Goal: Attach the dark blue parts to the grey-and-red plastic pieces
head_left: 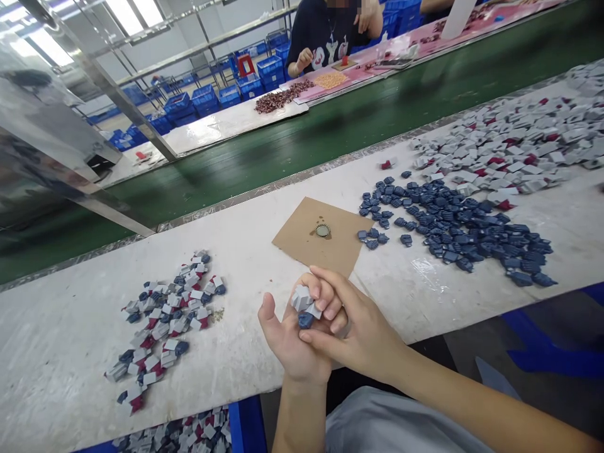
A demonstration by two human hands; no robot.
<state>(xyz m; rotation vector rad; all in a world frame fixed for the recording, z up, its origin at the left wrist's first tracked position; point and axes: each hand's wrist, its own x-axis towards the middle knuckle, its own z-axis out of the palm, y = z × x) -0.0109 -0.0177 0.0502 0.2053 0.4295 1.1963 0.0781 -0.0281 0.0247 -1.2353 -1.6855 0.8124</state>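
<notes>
White table (70, 340); dark blue parts (465, 229) at two o'clock, grey parts (528, 145) (some red among them) beyond — brown cardboard (306, 242) at twelve, green belt (302, 148), mixed grey-blue-red pieces (165, 324) at nine.

left hand (287, 336) palm up, right hand (352, 327) overlapping, fingers (325, 302) pinched together.

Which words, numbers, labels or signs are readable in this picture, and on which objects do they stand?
No text can be read.
Print on the co-worker's dark shirt: a white and red picture, no letters to make out.
Small round metal cap on the cardboard piece: too small to read.
</notes>
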